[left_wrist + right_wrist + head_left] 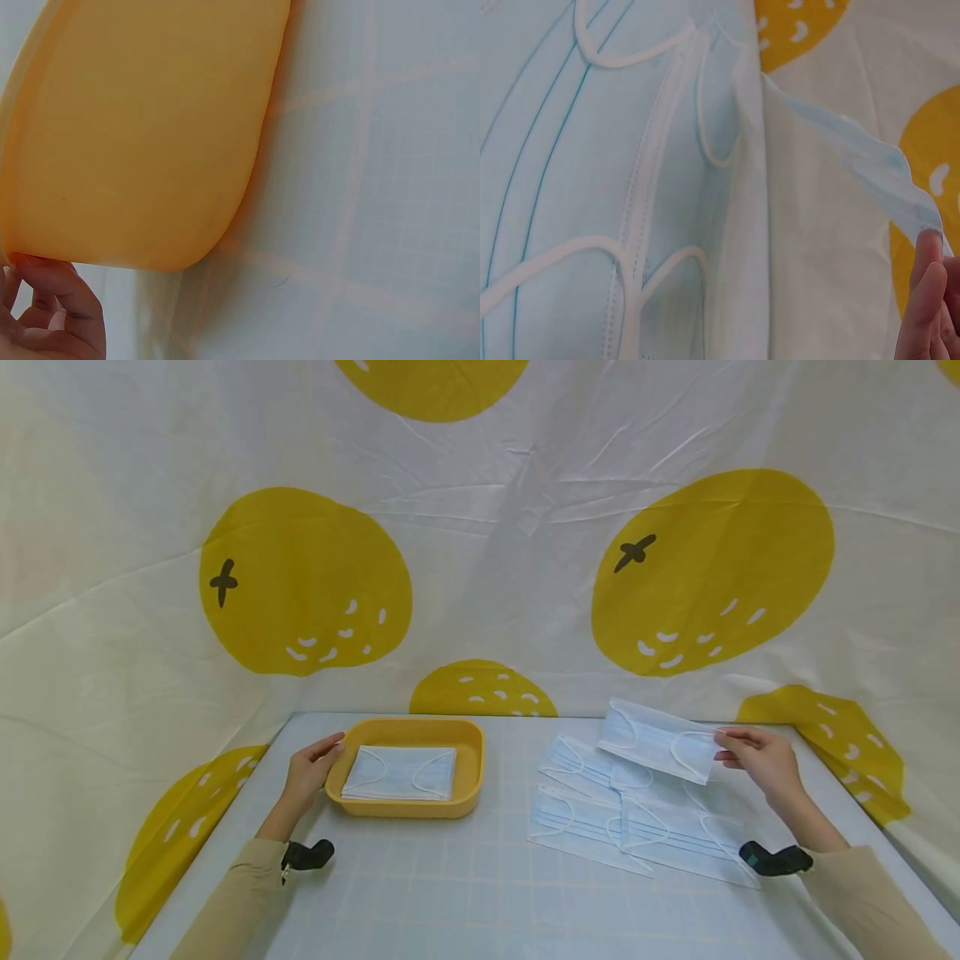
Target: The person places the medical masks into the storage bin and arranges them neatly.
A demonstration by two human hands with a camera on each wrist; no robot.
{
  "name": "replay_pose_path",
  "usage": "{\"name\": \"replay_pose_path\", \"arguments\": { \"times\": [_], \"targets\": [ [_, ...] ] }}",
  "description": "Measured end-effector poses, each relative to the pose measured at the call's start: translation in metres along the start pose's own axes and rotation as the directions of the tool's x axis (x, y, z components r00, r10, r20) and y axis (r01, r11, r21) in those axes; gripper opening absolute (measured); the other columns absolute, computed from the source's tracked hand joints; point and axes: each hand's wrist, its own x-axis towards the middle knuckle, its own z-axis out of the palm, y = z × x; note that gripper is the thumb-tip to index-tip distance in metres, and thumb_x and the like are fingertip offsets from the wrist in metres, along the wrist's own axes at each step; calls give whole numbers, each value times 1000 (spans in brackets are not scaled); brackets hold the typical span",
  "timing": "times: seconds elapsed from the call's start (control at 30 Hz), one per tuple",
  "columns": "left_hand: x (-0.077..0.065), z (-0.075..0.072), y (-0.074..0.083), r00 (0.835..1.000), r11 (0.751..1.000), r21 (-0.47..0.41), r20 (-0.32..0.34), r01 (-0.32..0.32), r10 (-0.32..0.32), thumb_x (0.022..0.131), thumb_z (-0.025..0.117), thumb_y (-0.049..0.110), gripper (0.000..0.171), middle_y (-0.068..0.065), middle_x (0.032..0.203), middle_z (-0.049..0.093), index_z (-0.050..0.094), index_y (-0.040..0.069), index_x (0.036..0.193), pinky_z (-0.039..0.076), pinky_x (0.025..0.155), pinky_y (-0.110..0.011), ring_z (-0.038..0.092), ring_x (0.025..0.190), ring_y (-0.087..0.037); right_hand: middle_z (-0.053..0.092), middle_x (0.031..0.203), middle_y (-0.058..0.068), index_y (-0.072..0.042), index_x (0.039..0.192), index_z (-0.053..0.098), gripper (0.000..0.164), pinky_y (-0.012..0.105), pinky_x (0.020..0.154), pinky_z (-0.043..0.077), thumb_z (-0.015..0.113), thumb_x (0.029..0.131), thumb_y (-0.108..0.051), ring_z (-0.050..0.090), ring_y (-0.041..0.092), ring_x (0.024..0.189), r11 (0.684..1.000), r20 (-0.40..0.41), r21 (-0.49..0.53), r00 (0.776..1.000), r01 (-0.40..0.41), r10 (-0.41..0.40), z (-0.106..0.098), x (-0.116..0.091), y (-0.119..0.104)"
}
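Observation:
With its thumb and fingers, my right hand (pixel 761 760) pinches one end of a light blue disposable face mask (pixel 660 739), lifted above the table. In the right wrist view the raised mask (pixel 870 165) slants away from the fingertips. Beneath it several more face masks (pixel 577 818) lie overlapping, ear loops showing. My left hand (pixel 306 777) grips the left rim of a yellow plastic tray (pixel 405 810); in the left wrist view the thumb and fingers meet at the tray's (pixel 150 135) edge. Inside the tray lies a face mask (pixel 401 772), flat; whether others lie under it I cannot tell.
The table (pixel 420 893) has a pale checked cover. Behind it hangs a white curtain (pixel 495 593) printed with yellow fruit, meeting the table's back edge. A dark wrist camera (pixel 776 860) sits on the right wrist, another (pixel 307 855) on the left.

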Motion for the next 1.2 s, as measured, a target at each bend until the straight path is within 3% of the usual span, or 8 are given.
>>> {"name": "replay_pose_path", "arguments": {
  "times": [0.33, 0.43, 0.57, 0.7, 0.9, 1.2],
  "targets": [
    [0, 0, 0, 1000, 1000, -6, 2, -2, 2, 98, 52, 35, 49, -18, 140, 50, 49, 12, 141, 49, 70, -9, 50, 84, 9, 59, 74, -29, 8, 120, 56, 49, 12, 67, 53, 55, 97, -35, 66, 2, 69, 997, 56, 76, 998, 6, -10, 9, -8, -16],
    [0, 0, 0, 1000, 1000, -7, 4, -7, 7, 99, 52, 35, 49, -18, 140, 50, 49, 12, 141, 49, 70, -9, 50, 84, 10, 61, 77, -28, -2, 112, 63, 36, 13, 68, 53, 57, 96, -34, 66, 1, 70, 990, 90, 141, 996, 5, -18, 12, -10, -22],
    [0, 0, 0, 1000, 1000, -10, 5, -5, 5, 99, 52, 35, 49, -18, 140, 50, 49, 11, 142, 49, 70, -9, 50, 84, 9, 63, 78, -27, -25, 98, 68, 12, 14, 68, 53, 58, 96, -31, 66, 1, 70, 978, 134, 210, 990, 6, -35, 17, -12, -28],
    [0, 1, 0, 1000, 1000, -9, 7, -1, 1, 99, 52, 35, 49, -18, 140, 49, 48, 12, 142, 49, 71, -8, 51, 86, 6, 64, 79, -25, -35, 92, 65, 10, 14, 68, 54, 58, 96, -30, 65, 1, 69, 970, 169, 242, 984, 5, -47, 23, -13, -34],
    [0, 1, 0, 1000, 1000, -12, 6, 2, -2, 99, 52, 35, 49, -17, 140, 49, 48, 12, 142, 48, 71, -8, 51, 88, 4, 64, 79, -24, -22, 100, 68, 12, 15, 67, 54, 58, 96, -29, 65, 3, 69, 971, 180, 239, 982, 11, -55, 32, -18, -44],
    [1, 3, -2, 1000, 1000, -14, -6, -6, 5, 99, 52, 32, 47, -17, 138, 50, 49, 11, 141, 49, 70, -9, 51, 89, 0, 64, 76, -25, 6, 117, 59, 43, 17, 68, 54, 59, 96, -31, 67, 8, 70, 982, 179, 187, 983, 1, -35, 53, -24, -53]
  ]
}}
